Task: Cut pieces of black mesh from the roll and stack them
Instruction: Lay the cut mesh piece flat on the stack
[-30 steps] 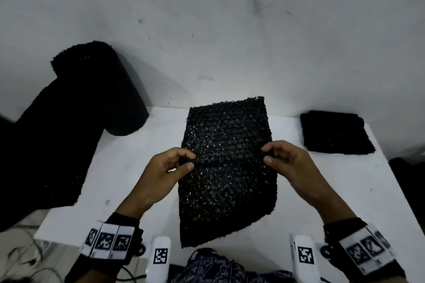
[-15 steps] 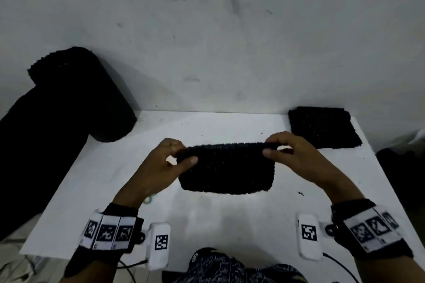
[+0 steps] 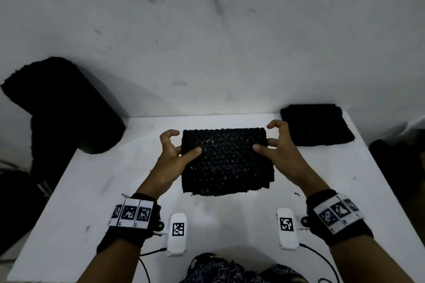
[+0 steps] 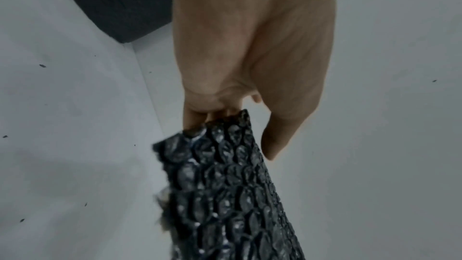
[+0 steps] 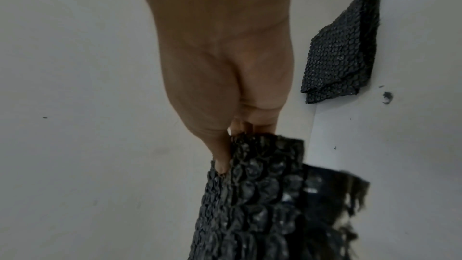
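- The folded mesh piece [image 3: 226, 163] sits at the table's centre, held up between both hands; its frayed near edge hangs toward 6 o'clock.
- The left hand [image 3: 171, 161] pinches the piece's left edge: thumb on top, fingers beneath, the index finger curled free above the far corner. In the left wrist view the hand [image 4: 252, 50] has its fingers tucked under the mesh [image 4: 225, 185] and the thumb lying along it.
- The right hand [image 3: 279, 151] pinches the right edge the same way, thumb on top, the index finger arched clear over the far corner. The right wrist view shows the hand [image 5: 220, 62] with its thumb tip pressed on the bubbly surface of the piece [image 5: 252, 201], whose layers fan out ragged at the lower right.
- A stack [image 3: 316, 125] of cut pieces lies at about 2 o'clock from the held piece, near the right hand but apart from it, by the wall at the table's far right corner; it also shows in the right wrist view [image 5: 342, 50].
- The roll [image 3: 66, 103] lies at 10 o'clock, at the table's far left corner, its loose mesh hanging off the left edge.
- The table [image 3: 96, 190] is white, flecked with small black scraps.
- Both wrists carry dark bands with printed markers.
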A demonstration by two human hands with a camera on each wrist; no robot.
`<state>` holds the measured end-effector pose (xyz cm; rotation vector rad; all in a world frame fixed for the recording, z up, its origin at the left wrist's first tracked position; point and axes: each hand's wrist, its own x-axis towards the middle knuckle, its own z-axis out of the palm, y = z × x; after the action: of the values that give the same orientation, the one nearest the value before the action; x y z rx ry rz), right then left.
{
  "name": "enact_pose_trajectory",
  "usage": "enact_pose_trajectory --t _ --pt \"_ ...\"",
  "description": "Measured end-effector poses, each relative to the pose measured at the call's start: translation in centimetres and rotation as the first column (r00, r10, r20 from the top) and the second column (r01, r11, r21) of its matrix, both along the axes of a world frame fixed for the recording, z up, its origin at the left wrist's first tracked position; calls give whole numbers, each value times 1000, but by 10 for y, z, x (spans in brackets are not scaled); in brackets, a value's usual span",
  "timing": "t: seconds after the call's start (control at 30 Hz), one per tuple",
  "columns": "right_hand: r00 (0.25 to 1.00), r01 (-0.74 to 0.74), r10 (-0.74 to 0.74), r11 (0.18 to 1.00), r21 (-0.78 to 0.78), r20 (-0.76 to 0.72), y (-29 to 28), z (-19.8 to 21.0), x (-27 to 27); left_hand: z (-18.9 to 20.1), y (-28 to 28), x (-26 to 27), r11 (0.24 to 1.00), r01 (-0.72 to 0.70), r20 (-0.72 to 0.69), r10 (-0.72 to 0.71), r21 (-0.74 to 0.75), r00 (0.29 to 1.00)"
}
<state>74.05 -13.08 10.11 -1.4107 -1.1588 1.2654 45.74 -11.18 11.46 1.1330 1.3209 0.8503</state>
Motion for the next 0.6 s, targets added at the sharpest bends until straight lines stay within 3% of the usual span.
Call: enact_pose_trajectory --t 0.13,0.27,0.33,0.47,0.6 --pt "997 -27 22 997 74 67 8 -1 16 -5 13 12 985 141 -34 -138 98 990" --pt "999 -20 22 998 53 -38 15 -3 38 -11 28 33 974 219 -2 -219 65 976" --pt "999 -48 48 999 23 -18 18 -7 54 -17 38 46 963 266 -7 -266 45 964" --pt "997 -72 74 996 -55 30 23 -21 97 -31 57 85 924 381 -105 -377 20 920" --pt "984 -37 55 994 -102 172 39 -41 152 -44 78 143 881 471 -223 -453 33 863"
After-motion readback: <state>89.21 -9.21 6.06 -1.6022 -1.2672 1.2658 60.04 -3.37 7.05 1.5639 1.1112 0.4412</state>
